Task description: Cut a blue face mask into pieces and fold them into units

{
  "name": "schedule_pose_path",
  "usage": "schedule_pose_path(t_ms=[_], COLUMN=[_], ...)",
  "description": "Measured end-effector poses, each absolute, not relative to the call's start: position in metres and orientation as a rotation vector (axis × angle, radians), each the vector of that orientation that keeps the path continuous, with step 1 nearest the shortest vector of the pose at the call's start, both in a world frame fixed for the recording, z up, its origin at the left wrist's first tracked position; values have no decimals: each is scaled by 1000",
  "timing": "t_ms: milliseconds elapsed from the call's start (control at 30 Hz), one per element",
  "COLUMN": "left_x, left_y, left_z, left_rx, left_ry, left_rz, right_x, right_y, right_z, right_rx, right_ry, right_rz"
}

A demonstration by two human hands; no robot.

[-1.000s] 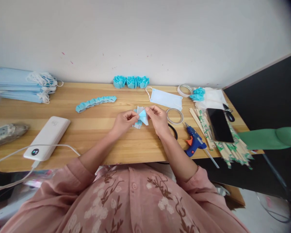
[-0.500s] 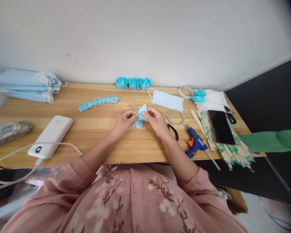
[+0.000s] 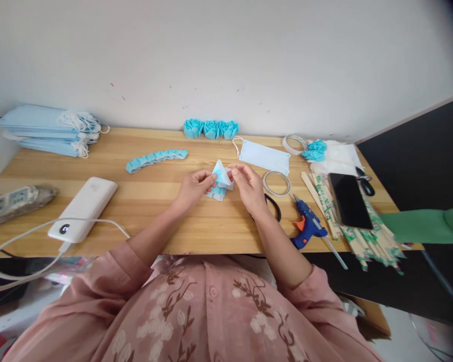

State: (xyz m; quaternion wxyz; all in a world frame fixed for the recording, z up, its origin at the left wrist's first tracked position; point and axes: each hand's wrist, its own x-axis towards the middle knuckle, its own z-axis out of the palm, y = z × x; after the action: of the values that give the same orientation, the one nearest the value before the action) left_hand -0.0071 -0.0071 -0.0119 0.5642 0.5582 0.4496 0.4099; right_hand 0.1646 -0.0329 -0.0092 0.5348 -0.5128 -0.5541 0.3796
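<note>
My left hand (image 3: 195,188) pinches a folded strip of light-blue mask fabric (image 3: 217,192) between thumb and fingers, just above the wooden table. A pointed, pale triangular fold stands up at the strip's top. At its right edge, my right hand (image 3: 248,186) has its fingers loosely curled on the fabric, the thumb lifted off the front of the fold. The fingertips behind the fabric are partly hidden. Behind the hands lie a pleated blue strip (image 3: 156,160) and a flat face mask (image 3: 265,157). Three blue fabric roses (image 3: 211,129) stand against the wall.
A mask stack (image 3: 49,130), a white power bank (image 3: 83,209) and a power strip (image 3: 17,202) occupy the left. Rightward are tape rolls (image 3: 277,183), a blue glue gun (image 3: 307,223), scissors (image 3: 274,207), wrapped chopsticks (image 3: 373,244), a phone (image 3: 349,201) and another blue flower (image 3: 314,150).
My right thumb has come off the front of the fold, and that hand has shifted slightly right. The triangular fold now leans left. My left hand keeps its pinch.
</note>
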Motion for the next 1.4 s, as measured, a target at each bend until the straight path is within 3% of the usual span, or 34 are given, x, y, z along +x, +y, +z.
schedule_pose_path(t_ms=[533, 900, 1400], left_x=[-5, -5, -8], left_y=[-9, -11, -8], left_z=[-8, -9, -8], left_rx=[1292, 1376, 1283], left_ry=[1083, 1081, 987], left_rz=[986, 941, 987], right_x=[161, 161, 165], right_y=[-32, -28, -28], right_z=[-11, -13, -12], right_rx=[-1343, -1218, -1260], right_ry=[-1472, -1218, -1179], right_rz=[786, 1185, 978])
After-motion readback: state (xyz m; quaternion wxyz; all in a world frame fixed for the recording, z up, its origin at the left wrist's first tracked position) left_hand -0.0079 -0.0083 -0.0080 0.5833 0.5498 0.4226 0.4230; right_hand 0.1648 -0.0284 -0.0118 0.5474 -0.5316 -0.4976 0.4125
